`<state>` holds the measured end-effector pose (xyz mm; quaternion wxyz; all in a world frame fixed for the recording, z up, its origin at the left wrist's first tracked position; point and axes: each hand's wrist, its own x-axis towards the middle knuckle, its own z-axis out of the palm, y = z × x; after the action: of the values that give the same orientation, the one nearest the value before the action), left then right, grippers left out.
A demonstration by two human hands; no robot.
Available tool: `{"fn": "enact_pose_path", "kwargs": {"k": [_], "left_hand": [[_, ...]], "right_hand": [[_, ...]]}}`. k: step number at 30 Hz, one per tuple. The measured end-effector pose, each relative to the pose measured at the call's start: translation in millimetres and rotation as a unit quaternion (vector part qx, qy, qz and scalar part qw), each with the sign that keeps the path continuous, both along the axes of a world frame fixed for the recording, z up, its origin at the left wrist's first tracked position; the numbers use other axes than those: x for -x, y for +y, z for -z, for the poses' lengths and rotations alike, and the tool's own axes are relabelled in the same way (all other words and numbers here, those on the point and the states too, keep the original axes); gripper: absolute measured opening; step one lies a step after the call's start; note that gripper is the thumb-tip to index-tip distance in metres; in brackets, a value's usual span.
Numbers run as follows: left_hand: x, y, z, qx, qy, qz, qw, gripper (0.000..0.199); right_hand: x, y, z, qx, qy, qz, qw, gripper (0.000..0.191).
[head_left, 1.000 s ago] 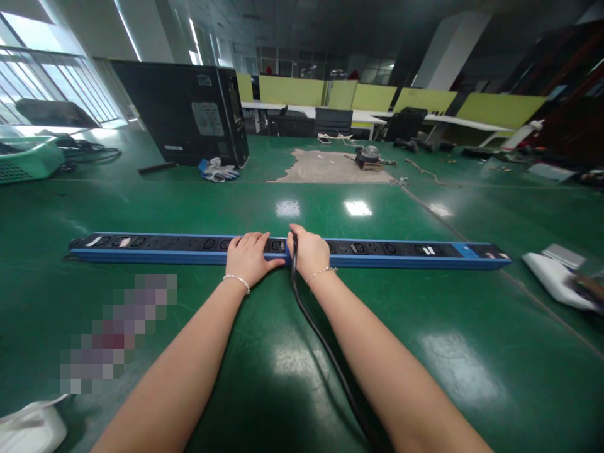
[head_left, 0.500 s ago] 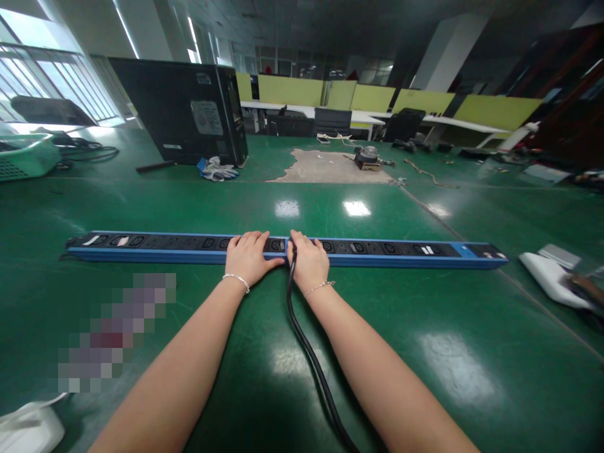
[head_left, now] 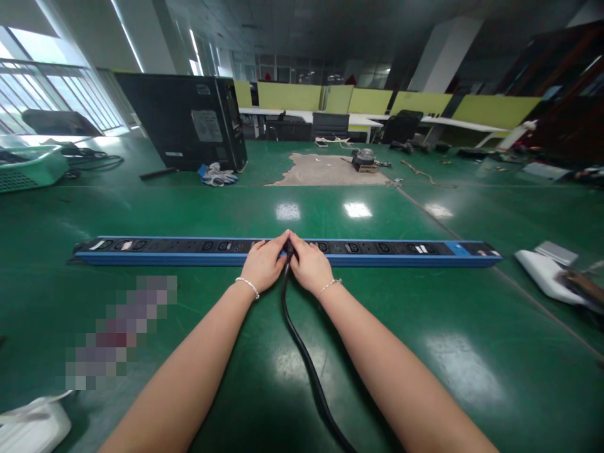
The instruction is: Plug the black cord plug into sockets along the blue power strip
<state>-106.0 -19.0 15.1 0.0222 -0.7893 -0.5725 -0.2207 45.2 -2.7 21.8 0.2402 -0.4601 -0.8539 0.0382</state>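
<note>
A long blue power strip (head_left: 396, 259) with a black socket face lies crosswise on the green surface. At its middle stands a black power plug (head_left: 289, 247), and its thick black cord (head_left: 306, 358) runs down towards me. My left hand (head_left: 263, 264) presses against the plug from the left, its fingers over the strip. From the other side my right hand (head_left: 310, 264) is closed on the same plug. The two hands' tips meet above it. The fingers hide much of the plug and the sockets beneath, so how deep it sits cannot be seen.
A black computer case (head_left: 189, 123) stands at the back left, with crumpled gloves (head_left: 217, 175) before it. Left of that is a green basket (head_left: 33, 171). White devices lie at the right (head_left: 542, 274) and at the lower left (head_left: 35, 425). A pixelated patch covers something left of my arm.
My left hand has slid right along the strip, from lying on its sockets to the plug. My right hand stays at the plug. The view has shifted slightly.
</note>
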Motion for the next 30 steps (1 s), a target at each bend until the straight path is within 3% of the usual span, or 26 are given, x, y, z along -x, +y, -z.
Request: {"fn": "enact_pose_path", "kwargs": {"k": [3,9,20,30], "left_hand": [[-4.5,2.5,-4.3,0.008,-0.016,-0.003,1.000,0.049],[-8.8,15.0,-12.3,0.006,-0.046,-0.054,0.997,0.033],[-12.0,11.8,-17.9,-0.003,0.006,-0.036,0.999,0.029],[-19.0,12.7,2.2,-0.054,-0.042,-0.048,0.997,0.035]], "right_hand": [[-26.9,1.8,4.0,0.010,-0.028,-0.025,0.999,0.058],[-64.8,-1.8,18.8,-0.059,-0.067,0.043,0.995,0.057],[-61.3,-2.6,26.1,-0.087,-0.039,0.057,0.994,0.054],[-60.8,-2.7,26.1,-0.080,-0.028,0.062,0.994,0.055]]}}
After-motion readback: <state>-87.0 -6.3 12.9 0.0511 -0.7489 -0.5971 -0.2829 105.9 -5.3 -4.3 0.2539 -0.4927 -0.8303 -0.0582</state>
